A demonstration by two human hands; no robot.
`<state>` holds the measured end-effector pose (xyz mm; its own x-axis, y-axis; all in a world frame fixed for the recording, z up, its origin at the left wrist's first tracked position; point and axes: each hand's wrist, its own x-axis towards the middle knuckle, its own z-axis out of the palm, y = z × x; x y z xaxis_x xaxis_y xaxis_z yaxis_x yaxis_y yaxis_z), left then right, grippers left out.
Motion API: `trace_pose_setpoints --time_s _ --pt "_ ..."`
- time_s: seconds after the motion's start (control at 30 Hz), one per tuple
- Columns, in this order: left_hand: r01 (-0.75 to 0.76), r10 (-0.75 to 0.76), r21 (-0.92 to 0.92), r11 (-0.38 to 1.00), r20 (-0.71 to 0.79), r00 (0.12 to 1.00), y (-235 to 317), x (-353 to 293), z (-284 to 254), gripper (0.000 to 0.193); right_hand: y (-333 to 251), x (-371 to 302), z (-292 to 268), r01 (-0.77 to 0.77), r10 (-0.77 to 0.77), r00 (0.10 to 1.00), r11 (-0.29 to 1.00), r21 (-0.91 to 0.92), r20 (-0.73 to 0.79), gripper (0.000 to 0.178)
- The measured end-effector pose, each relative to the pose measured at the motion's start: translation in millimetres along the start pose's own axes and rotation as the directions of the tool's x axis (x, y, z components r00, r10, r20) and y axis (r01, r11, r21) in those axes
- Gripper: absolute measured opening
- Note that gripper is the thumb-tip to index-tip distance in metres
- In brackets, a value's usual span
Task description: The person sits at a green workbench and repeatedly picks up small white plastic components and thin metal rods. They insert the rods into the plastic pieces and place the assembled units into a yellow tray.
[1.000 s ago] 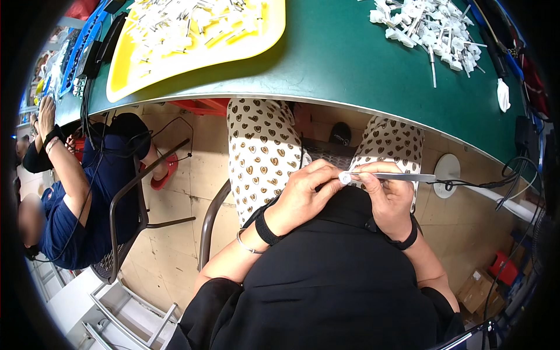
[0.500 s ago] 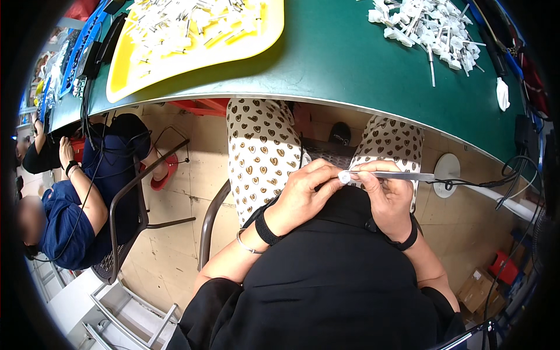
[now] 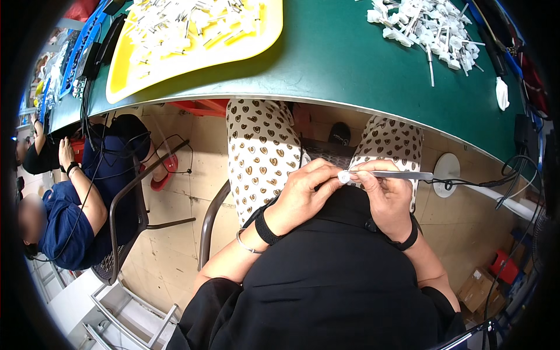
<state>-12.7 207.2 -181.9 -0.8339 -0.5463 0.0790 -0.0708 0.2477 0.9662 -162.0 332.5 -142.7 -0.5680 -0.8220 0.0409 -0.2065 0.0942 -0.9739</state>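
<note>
In front of my body, above my lap, my left hand [image 3: 304,192] pinches a small white plastic part [image 3: 343,177] between thumb and fingertips. My right hand [image 3: 387,199] is closed round a slim, flat metal hand tool [image 3: 411,174], whose wide end sticks out to the right. Its narrow end points at the white part; fingers hide whether the two touch. On the table lies a yellow tray [image 3: 192,76] filled with similar white parts with metal pins. To its right is a loose pile of white parts [image 3: 429,29] with thin stems.
The green table's [image 3: 326,70] near edge runs beyond my hands. A single white piece [image 3: 502,94] lies at its right side. Black cables [image 3: 513,175] hang beside a white pole [image 3: 501,201] on the right. At the left, another person [image 3: 67,219] sits near a chair.
My hands hold nearly the same pose, and the metal tool has shifted very slightly. The seated person's hand at the left has moved a little.
</note>
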Motion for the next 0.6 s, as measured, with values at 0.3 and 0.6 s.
trace_pose_setpoints --time_s 0.3,0.6 --pt "-0.008 0.008 -0.021 1.000 0.000 1.000 0 0 1 0.015 -2 2 -5 0.008 0.000 0.996 0.996 -0.089 0.084 0.005" --pt "-0.057 0.055 -0.033 0.998 -0.057 0.997 16 2 -14 0.017 -13 1 -17 0.303 -0.304 0.953 0.952 -0.035 -0.014 0.017"
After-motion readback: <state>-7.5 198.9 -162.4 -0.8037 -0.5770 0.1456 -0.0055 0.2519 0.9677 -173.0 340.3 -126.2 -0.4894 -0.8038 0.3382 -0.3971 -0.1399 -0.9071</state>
